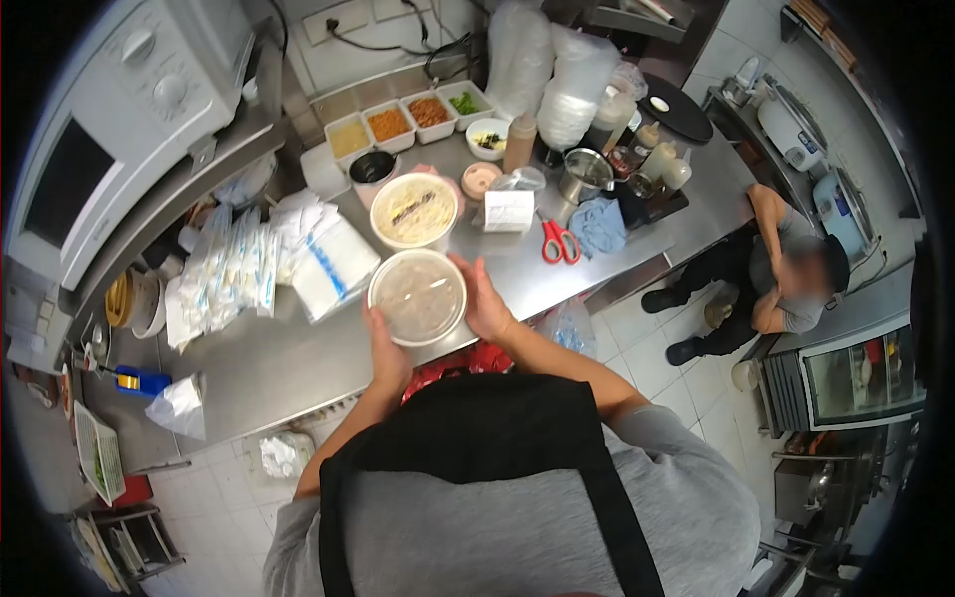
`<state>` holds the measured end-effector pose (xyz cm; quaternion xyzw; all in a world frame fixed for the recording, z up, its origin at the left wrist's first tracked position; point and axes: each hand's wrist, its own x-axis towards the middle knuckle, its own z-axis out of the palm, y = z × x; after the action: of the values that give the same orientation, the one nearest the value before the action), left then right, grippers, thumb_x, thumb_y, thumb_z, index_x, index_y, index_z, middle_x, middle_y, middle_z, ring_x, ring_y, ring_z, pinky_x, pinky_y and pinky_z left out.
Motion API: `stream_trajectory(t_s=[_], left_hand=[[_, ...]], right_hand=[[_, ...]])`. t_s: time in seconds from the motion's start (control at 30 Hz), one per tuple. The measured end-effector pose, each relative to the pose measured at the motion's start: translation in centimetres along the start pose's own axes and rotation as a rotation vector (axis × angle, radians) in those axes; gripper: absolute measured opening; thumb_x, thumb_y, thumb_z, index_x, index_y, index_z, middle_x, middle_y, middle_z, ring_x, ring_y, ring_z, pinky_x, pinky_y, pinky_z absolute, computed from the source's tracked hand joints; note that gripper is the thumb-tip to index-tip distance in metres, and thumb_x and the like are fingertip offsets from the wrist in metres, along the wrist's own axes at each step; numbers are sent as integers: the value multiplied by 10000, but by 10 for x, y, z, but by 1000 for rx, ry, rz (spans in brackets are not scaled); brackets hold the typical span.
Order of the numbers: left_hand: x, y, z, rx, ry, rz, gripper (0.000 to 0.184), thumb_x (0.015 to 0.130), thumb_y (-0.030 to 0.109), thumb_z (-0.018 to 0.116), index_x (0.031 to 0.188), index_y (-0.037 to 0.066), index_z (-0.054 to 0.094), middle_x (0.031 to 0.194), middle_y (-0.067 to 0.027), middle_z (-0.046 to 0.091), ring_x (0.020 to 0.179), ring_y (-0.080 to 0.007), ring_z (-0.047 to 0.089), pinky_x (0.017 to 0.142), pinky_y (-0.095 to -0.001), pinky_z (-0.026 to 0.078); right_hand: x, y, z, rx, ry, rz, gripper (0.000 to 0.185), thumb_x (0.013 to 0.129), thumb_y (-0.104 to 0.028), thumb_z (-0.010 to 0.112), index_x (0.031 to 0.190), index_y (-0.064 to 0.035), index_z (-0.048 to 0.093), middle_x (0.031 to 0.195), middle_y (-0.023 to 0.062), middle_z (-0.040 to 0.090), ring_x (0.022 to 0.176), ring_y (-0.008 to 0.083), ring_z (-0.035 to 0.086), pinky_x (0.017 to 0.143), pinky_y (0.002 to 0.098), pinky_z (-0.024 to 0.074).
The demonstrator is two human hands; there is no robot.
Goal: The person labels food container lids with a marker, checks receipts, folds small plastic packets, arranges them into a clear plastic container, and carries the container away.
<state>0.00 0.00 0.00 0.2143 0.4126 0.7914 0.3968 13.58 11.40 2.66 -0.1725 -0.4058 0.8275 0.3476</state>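
Note:
Between my two hands is a round takeaway bowl [418, 297] with a see-through lid over brownish food. My left hand [390, 353] grips its lower left side, and my right hand [485, 303] wraps round its right side. Just beyond it stands a second white bowl [438, 224] of pale noodle-like food with dark strips on top. A paper slip [508, 211] stands to the right of that bowl, near red-handled scissors [560, 244] and a blue cloth [598, 227]. White plastic bags [328, 264] lie to the left.
Along the back are food trays [388, 123], a black cup [373, 167], a sauce bottle [519, 141], a metal pot [585, 174] and wrapped stacks of containers [577, 90]. Another person [781, 264] sits at the right, near a glass-door fridge [860, 378]. A tape dispenser [142, 381] lies at the left.

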Motion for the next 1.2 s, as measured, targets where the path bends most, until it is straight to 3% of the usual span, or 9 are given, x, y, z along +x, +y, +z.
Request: stream_trajectory(t_s=[0.07,0.17,0.4,0.57,0.73,0.83,0.93,1.03,1.2], left_hand=[[-9,15,-7,-10,40,14,537,987,349,340,1429,105,159,1411,-110,315,1314,-229,285,1092,-368,225],[-36,28,18,73,239,49,517,988,358,335,1412,103,184,1404,-130,322,1296,-238,324,1077,-372,257],[-46,13,28,142,443,234,529,980,383,352,1408,121,187,1417,-159,282,1289,-252,334,1072,-386,267],[-47,16,88,203,535,186,516,980,373,359,1415,157,185,1426,-157,258,1301,-270,314,1057,-407,293],[-60,-4,127,148,684,168,522,986,322,347,1432,127,157,1453,-157,215,1334,-272,256,1090,-399,227],[-70,5,140,1064,638,351,649,921,349,480,1438,102,175,1484,-166,167,1367,-328,172,1107,-434,149],[-67,26,171,1741,289,474,817,779,407,639,1430,112,242,1501,-184,122,1374,-401,104,1098,-501,92],[-55,23,186,1923,129,390,924,654,447,721,1415,137,301,1501,-191,119,1363,-449,86,1066,-581,78],[-47,12,187,1827,154,257,918,655,490,720,1415,183,307,1508,-170,102,1370,-434,84,1023,-646,125]], right_hand=[[-2,23,-20,-92,67,-44,738,929,-586,287,1404,-22,263,1432,159,312,1355,252,243,1114,392,172],[-49,-34,-33,-346,118,71,567,962,-494,319,1323,-63,394,1193,132,544,1111,193,504,952,335,374],[-68,-214,-111,-448,195,-346,192,885,-146,583,1041,-35,597,802,31,627,698,86,569,635,227,465],[-58,-361,-186,-750,512,-828,113,829,-47,627,938,-16,626,810,8,607,673,71,536,619,213,439],[-33,-448,-241,-751,616,-937,124,810,-36,643,932,-11,648,792,23,620,702,85,567,634,215,457],[-10,-477,-249,-785,564,-1021,125,805,-38,648,926,-14,661,805,32,632,721,94,593,629,219,474],[23,-496,-276,-909,619,-910,122,799,-46,653,916,-14,668,827,45,646,723,101,611,628,223,489],[29,-497,-274,-1036,613,-877,131,806,-57,647,926,-10,666,849,51,654,719,102,615,664,225,498],[14,-469,-232,-990,369,-1013,154,851,-22,610,999,2,643,1051,88,610,915,156,600,771,278,533]])
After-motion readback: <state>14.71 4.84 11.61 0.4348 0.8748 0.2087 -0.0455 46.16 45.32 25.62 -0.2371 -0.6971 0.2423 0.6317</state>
